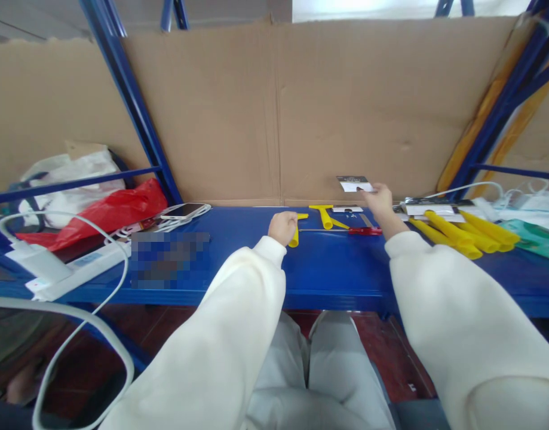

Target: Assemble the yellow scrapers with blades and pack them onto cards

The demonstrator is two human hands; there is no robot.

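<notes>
My left hand (pixel 282 228) is closed around a yellow T-shaped plastic handle (pixel 294 240), held just over the blue shelf; part of the handle is hidden by the fingers. Raised in front of the cardboard, my right hand (pixel 380 200) pinches a small black-and-white card or flat packet (pixel 352 183). Between the hands lies a second yellow T-shaped piece (pixel 325 218). Near it are a screwdriver (pixel 365 231) with a red handle and a long thin shaft, and a flat white-and-dark packet (pixel 347 209). Tiny pieces lie below that packet, too small to make out.
Several yellow handles (pixel 469 236) are heaped at right, beside flat packets (pixel 435 209) and a teal package (pixel 534 239). At left are a phone (pixel 184 210), cables, a white power strip (pixel 83 272) and a red bag (pixel 108 215). Cardboard (pixel 274 113) backs the blue shelf (pixel 332 269).
</notes>
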